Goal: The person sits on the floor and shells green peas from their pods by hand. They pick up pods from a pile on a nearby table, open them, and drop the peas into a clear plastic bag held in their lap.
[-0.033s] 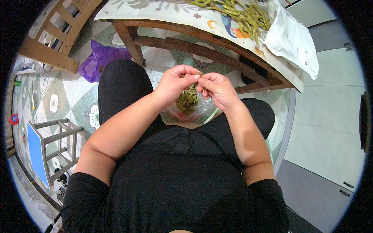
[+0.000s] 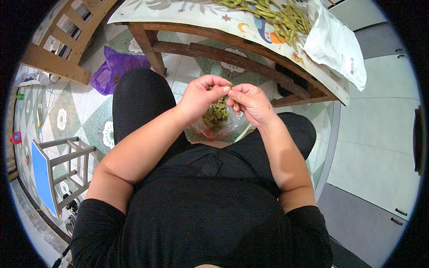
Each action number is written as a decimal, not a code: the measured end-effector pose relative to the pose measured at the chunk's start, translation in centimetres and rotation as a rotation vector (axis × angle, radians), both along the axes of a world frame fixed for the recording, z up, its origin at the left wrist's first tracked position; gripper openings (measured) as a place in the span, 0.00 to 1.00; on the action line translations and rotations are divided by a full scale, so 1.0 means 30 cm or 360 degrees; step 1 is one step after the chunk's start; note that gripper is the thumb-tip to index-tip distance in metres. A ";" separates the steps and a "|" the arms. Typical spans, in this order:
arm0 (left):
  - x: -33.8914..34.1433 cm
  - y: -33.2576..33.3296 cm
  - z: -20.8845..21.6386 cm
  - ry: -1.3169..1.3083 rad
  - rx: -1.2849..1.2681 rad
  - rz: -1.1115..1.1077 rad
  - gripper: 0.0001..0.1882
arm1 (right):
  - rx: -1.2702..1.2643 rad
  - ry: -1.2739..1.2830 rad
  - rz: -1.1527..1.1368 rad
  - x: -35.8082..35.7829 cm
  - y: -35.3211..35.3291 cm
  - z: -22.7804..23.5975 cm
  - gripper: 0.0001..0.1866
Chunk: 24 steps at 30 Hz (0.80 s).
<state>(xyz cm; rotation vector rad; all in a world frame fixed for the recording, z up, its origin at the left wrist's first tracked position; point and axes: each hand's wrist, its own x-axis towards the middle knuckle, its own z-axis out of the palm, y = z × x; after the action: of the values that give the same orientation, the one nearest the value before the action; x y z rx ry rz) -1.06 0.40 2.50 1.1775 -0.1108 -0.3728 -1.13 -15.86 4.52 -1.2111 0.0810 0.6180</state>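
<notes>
My left hand and my right hand meet in front of my knees, thumbs and forefingers pinched close together. Between their fingertips is a small green bean pod, mostly covered by the fingers. Just below the hands, a clear plastic bag sits between my legs with many green pods or shells in it. On the table in front, a heap of green bean pods lies beside a white plastic bag.
A wooden table with a printed cover stands ahead. To the left are a purple plastic bag on the tiled floor, a wooden chair or rack and a blue-topped stool on its side. Pale cabinets line the right.
</notes>
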 end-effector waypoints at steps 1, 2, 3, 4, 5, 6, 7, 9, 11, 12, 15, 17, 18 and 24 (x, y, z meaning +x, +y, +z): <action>-0.002 -0.002 0.002 -0.0067 0.0020 0.0004 0.07 | 0.0002 -0.0001 0.0031 0.000 -0.004 0.001 0.07; -0.002 -0.003 -0.003 -0.0095 0.0007 -0.0008 0.06 | 0.0021 0.0026 0.0045 -0.002 -0.006 0.004 0.07; -0.003 -0.004 -0.012 -0.0122 -0.0006 -0.0020 0.06 | 0.0040 0.0053 0.0059 -0.005 -0.007 0.008 0.08; -0.004 -0.003 -0.018 -0.0149 -0.0017 -0.0030 0.06 | 0.0061 0.0081 0.0075 -0.007 -0.007 0.009 0.08; -0.004 -0.002 -0.019 -0.0149 -0.0027 -0.0040 0.05 | 0.0077 0.0096 0.0077 -0.010 -0.008 0.007 0.07; -0.003 -0.002 -0.019 -0.0148 -0.0037 -0.0049 0.05 | 0.0092 0.0112 0.0079 -0.012 -0.008 0.004 0.07; -0.004 -0.002 -0.020 -0.0147 -0.0046 -0.0060 0.05 | 0.0109 0.0128 0.0081 -0.015 -0.008 0.001 0.06; -0.008 -0.001 -0.017 -0.0150 -0.0046 -0.0055 0.04 | 0.0109 0.0126 0.0055 -0.023 -0.001 0.001 0.07; -0.010 -0.001 -0.016 -0.0169 -0.0038 -0.0051 0.04 | 0.0137 0.0137 0.0045 -0.026 0.004 0.003 0.07; -0.010 -0.001 -0.016 -0.0186 -0.0028 -0.0049 0.04 | 0.0168 0.0150 0.0049 -0.026 0.005 0.002 0.07; -0.010 -0.001 -0.021 -0.0179 -0.0081 -0.0066 0.04 | 0.0252 0.0199 0.0029 -0.031 0.007 -0.006 0.07; -0.009 -0.001 -0.027 -0.0127 -0.0162 -0.0085 0.03 | 0.0331 0.0224 0.0019 -0.033 0.010 -0.016 0.07; -0.007 -0.003 -0.035 -0.0086 -0.0213 -0.0096 0.03 | 0.0381 0.0232 0.0020 -0.034 0.014 -0.023 0.07; 0.000 -0.001 -0.041 0.0205 -0.0341 -0.0122 0.03 | 0.0477 0.0174 0.0015 -0.022 0.020 -0.043 0.08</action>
<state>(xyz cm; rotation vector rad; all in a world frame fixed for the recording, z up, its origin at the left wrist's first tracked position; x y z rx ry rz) -1.05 0.38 1.27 0.9371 -0.0816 -0.4911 -1.79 -15.26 3.23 -0.8884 0.0720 0.6783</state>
